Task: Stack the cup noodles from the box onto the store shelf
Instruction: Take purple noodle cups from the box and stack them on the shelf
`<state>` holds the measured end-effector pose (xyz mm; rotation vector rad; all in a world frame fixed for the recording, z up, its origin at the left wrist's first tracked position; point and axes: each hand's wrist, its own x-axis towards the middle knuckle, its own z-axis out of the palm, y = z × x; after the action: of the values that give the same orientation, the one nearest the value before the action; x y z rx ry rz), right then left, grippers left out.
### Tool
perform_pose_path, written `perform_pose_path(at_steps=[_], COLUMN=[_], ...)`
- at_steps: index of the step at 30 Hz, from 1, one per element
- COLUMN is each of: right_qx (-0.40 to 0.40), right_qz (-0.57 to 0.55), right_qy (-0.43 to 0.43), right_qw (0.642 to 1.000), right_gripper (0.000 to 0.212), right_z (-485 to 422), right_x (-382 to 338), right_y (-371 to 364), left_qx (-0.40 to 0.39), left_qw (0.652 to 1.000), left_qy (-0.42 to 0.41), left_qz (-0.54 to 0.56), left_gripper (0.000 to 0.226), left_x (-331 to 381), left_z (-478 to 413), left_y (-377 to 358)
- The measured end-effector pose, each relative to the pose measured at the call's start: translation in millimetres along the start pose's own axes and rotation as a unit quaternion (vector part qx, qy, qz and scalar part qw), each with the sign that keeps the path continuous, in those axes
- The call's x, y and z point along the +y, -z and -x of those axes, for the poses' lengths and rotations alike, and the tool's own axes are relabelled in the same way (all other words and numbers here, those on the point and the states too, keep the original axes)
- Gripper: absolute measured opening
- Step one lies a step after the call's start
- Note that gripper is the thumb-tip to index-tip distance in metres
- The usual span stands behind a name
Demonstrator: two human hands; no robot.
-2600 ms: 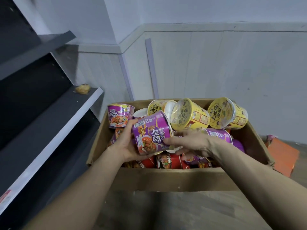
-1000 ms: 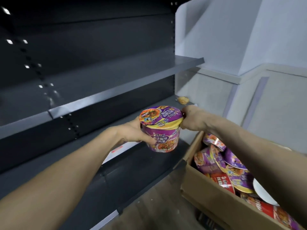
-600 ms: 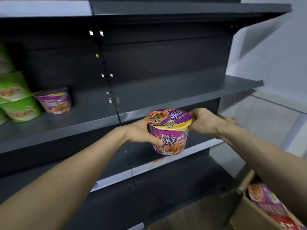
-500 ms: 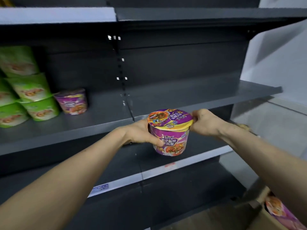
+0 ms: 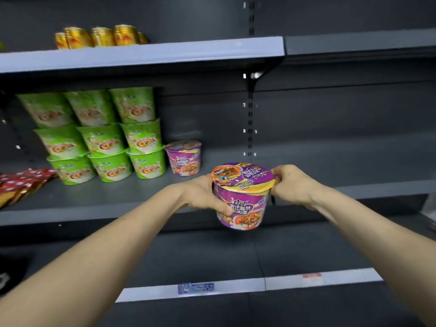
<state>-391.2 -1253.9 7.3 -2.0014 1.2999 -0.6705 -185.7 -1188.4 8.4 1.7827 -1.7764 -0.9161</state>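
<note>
While upright, cup [image 5: 247, 205] in left hand [image 5: 202, 194]

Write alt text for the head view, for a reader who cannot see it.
A purple noodle cup is held upright before a dark store shelf: the left hand grips its side, the right hand pinches its lid rim. On the shelf stand one matching purple cup and, left of it, green cups stacked three high.
</note>
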Motion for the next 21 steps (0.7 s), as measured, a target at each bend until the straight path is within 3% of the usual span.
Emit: perform_pose_path(at_steps=[7,21], right_qx=[-0.034,-0.051], right_qz=[-0.009,-0.079], right_qy=[0.045,0.120], right_qw=[0.998,0.988], right_gripper=[0.016,0.020], right_z=[-40.1,-159.4], right_x=[-30.0,-97.6], right_y=[-29.0,-34.8], left_qx=[0.045,0.124], left_qw=[0.995,0.987], left_qy=[0.055,0.085], left_qz=[-0.073,-0.055], left_gripper=[0.069,0.055], left_x=[-34.3,-30.4], left_z=[-7.7,-45.4], left_y=[43.7,144.8])
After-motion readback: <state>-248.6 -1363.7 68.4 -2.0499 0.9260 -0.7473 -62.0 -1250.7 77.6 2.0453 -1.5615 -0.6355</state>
